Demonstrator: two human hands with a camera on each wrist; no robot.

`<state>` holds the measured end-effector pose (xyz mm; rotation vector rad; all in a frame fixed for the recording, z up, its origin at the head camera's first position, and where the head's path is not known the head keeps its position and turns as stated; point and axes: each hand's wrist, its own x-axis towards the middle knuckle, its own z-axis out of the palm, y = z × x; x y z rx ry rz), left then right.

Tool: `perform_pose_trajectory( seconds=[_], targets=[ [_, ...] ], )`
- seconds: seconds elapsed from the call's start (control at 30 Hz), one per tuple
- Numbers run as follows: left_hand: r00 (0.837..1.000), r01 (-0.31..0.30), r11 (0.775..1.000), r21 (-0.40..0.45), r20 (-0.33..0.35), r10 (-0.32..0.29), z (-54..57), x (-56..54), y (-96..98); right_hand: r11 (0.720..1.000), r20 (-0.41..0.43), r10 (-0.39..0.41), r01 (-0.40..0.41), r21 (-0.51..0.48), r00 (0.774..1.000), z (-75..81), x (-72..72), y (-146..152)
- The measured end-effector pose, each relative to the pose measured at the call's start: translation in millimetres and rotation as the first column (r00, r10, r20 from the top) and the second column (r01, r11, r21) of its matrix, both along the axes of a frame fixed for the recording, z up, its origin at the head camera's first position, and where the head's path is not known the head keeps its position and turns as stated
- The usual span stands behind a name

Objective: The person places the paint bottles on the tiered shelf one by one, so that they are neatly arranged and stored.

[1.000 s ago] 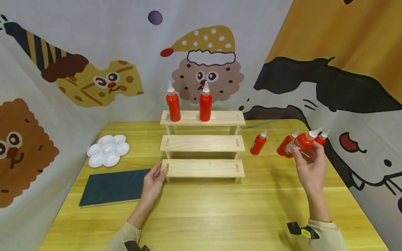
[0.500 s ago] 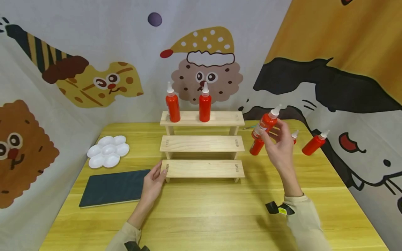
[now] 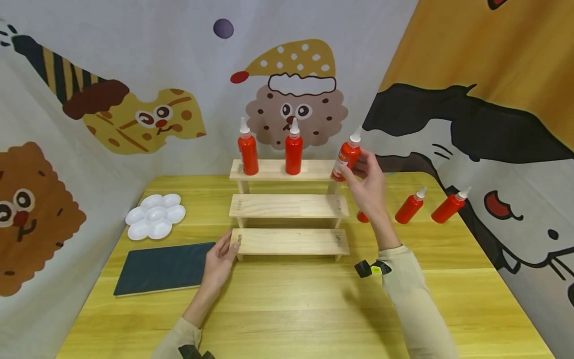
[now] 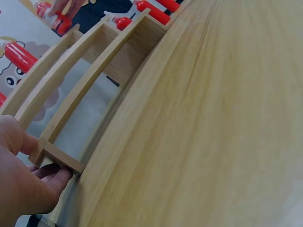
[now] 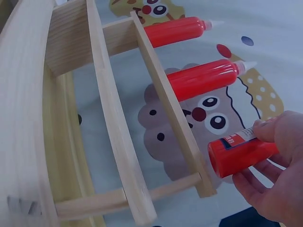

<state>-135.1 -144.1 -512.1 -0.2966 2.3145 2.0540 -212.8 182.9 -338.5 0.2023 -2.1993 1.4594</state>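
Observation:
My right hand grips a red squeeze bottle with a white nozzle, held tilted at the right end of the top shelf. In the right wrist view the bottle's base hangs just beyond the end of that shelf. The three-tier wooden rack stands in the middle of the table. Two more red bottles, a left one and a middle one, stand upright on its top shelf. My left hand holds the left end of the lowest shelf, thumb above and fingers underneath.
Right of the rack, one bottle is mostly hidden behind my right hand; two others stand farther right. A white flower-shaped palette and a dark flat board lie on the left. A patterned curtain hangs behind the table.
My right hand has carried its bottle leftward from the group at the right, up to the top shelf's right end. My left hand has stayed on the rack.

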Motion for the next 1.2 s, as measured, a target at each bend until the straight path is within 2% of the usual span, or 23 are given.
perform_pose_trajectory(
  seconds=[0.17,0.33,0.47,0.7,0.8,1.03,1.2],
  targets=[
    [1.0,0.0,1.0,-0.008,-0.004,0.0,-0.7,-0.3,0.3,1.0,0.007,0.004,-0.004,-0.019,1.0,-2.4,-12.4,-8],
    [1.0,0.004,1.0,-0.006,0.014,-0.004,-1.5,0.1,-0.3,0.999,0.03,0.027,-0.026,-0.046,0.999,-19.6,-39.2,-8],
    [1.0,0.008,1.0,-0.007,0.015,-0.008,-2.4,0.3,0.2,0.998,0.028,0.035,-0.034,-0.056,0.999,-28.3,-50.3,-7],
    [1.0,0.003,1.0,-0.009,0.003,-0.003,-2.4,-1.7,0.0,0.995,0.026,0.061,-0.059,-0.082,0.998,-22.6,-43.5,-11],
    [1.0,0.003,1.0,-0.01,0.005,-0.003,-2.1,-1.2,0.2,0.993,0.005,0.061,-0.06,-0.098,0.998,-31.0,-44.8,-2],
    [1.0,-0.006,1.0,-0.015,0.002,0.006,-2.7,-0.9,-0.3,0.994,-0.057,0.021,-0.027,-0.11,0.998,-37.9,-34.8,23],
    [1.0,0.003,1.0,-0.012,0.013,-0.003,-2.3,-1.1,-0.9,0.994,-0.046,-0.035,0.03,-0.109,0.998,-42.7,-25.9,47]
  ],
)
